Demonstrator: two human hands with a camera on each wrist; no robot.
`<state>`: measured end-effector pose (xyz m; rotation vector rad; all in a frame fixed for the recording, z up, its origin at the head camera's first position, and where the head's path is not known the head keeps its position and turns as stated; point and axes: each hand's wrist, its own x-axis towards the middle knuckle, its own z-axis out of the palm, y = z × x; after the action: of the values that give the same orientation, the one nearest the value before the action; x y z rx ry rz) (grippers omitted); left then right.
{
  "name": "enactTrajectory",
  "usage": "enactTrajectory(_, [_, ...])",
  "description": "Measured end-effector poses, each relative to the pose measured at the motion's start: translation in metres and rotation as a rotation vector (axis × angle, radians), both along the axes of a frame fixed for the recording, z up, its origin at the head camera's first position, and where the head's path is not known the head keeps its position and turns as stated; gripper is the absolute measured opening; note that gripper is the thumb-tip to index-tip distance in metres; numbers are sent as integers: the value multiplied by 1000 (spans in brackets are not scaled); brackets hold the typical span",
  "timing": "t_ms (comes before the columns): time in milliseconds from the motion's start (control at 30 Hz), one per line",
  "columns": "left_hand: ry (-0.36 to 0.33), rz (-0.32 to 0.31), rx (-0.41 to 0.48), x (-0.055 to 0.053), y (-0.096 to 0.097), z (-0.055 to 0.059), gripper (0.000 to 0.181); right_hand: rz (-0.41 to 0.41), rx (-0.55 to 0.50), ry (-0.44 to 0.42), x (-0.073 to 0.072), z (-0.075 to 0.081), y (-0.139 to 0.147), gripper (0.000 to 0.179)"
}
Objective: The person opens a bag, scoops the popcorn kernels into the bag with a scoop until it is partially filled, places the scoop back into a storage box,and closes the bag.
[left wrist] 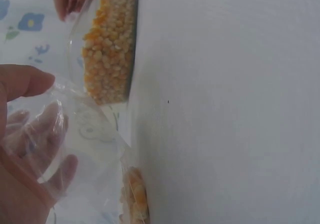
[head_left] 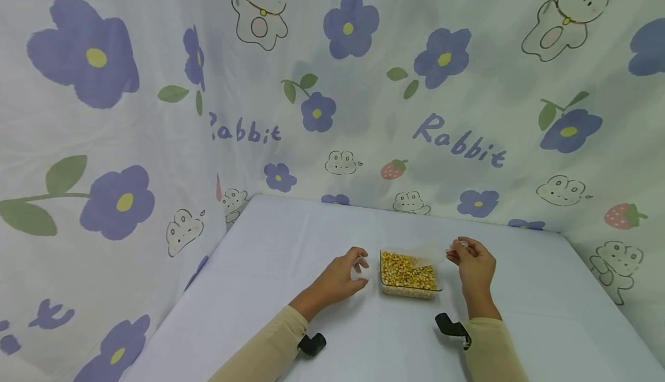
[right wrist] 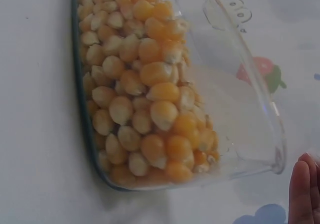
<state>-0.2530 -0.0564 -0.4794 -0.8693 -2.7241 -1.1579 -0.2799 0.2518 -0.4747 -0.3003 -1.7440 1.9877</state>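
Shown upright on a white table (head_left: 249, 266): a glass dish (head_left: 407, 287) holding yellow corn (head_left: 405, 270). Left of the dish, just beside its wall: the left hand (head_left: 340, 278), with thumb well apart from the curved fingers and a clear bag (left wrist: 95, 149) loosely gripped between them. Through the bag, in the left wrist view: fingers partly visible. In the bag, left of the dish and apart from its wall: a few kernels (left wrist: 137, 199). Right of the dish, near its far right corner: the right hand (head_left: 475, 263), with thumb and fingertips pressed together, pinching clear film (head_left: 431, 252). Spread from that pinch leftward over the dish's far right corner: the film; impossible to tell whether part of the bag. Behind the dish, beyond the table: a flower-and-rabbit curtain (head_left: 384, 93).
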Motion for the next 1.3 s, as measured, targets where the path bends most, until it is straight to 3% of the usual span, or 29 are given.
enactTrajectory(500, [11, 0, -2, -1, 0, -1, 49, 163, -55, -103, -3, -15, -7, 25])
enactTrajectory(800, [2, 5, -9, -2, 0, -4, 48, 272, -57, -178, -1, -14, -5, 36])
enactTrajectory(1067, [9, 1, -8, -1, 0, -3, 49, 294, -86, -217, -2, -13, -2, 39])
enactTrajectory(1300, [-4, 4, -5, 0, 1, -3, 48, 309, -188, -231, -1, -16, 2, 42])
